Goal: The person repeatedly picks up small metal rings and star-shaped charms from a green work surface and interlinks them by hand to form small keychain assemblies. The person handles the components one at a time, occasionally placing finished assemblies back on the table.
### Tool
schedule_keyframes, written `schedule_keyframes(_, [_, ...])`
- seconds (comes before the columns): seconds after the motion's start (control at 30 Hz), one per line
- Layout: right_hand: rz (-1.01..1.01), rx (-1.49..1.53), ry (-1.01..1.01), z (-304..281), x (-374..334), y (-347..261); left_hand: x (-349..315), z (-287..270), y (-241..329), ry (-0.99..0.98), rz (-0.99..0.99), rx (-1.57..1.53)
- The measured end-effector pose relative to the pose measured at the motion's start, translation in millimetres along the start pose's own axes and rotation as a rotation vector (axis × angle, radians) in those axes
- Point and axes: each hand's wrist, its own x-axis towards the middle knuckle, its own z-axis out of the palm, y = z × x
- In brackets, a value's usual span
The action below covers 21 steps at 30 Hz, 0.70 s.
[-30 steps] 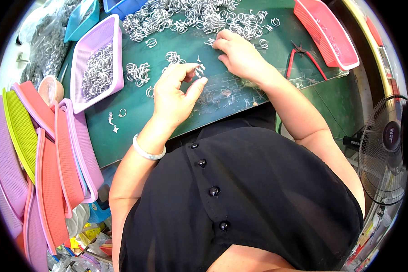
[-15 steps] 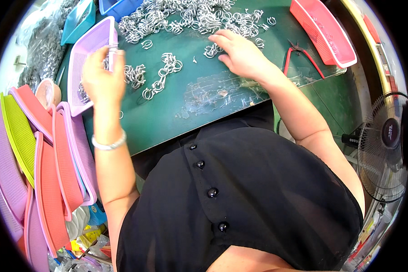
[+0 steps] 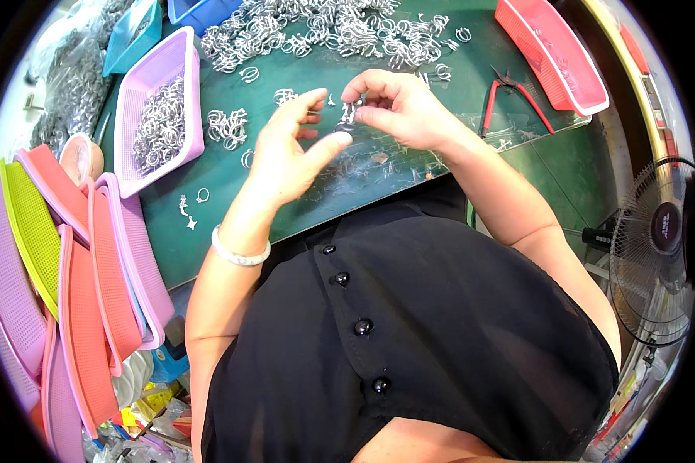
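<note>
My right hand [image 3: 409, 112] pinches a few silver metal rings [image 3: 350, 112] between thumb and fingers above the green table. Close to its left, my left hand [image 3: 289, 150] is open, thumb and fingers apart, with nothing visible in it. It partly hides a short row of rings [image 3: 284, 96] on the tabletop. Further left lies a small cluster of rings [image 3: 228, 129]. Next to that cluster, a lilac basket [image 3: 194, 100] holds many silver rings [image 3: 161, 127]. A large heap of rings [image 3: 340, 31] spreads along the back of the table.
Red-handled pliers [image 3: 490, 104] lie at the right, near a coral basket [image 3: 587, 89] with a few pieces inside. Loose silver pieces [image 3: 184, 205] rest at the table's left. Stacked coloured baskets [image 3: 81, 324] stand at the left; a fan [image 3: 656, 231] stands at the right.
My left hand has moved right from over the lilac basket to beside my right hand. The right hand has come slightly nearer and lifted rings off the table.
</note>
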Motion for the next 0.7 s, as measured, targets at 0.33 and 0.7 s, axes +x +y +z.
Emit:
schedule_keyframes(0.33, [-0.008, 0.308, 0.045, 13, -8, -1, -6, 5, 10, -0.081, -0.371, -0.609])
schedule_keyframes(0.7, [0.038, 0.396, 0.017, 14, -9, 2, -8, 2, 21, -0.037, -0.449, -0.709])
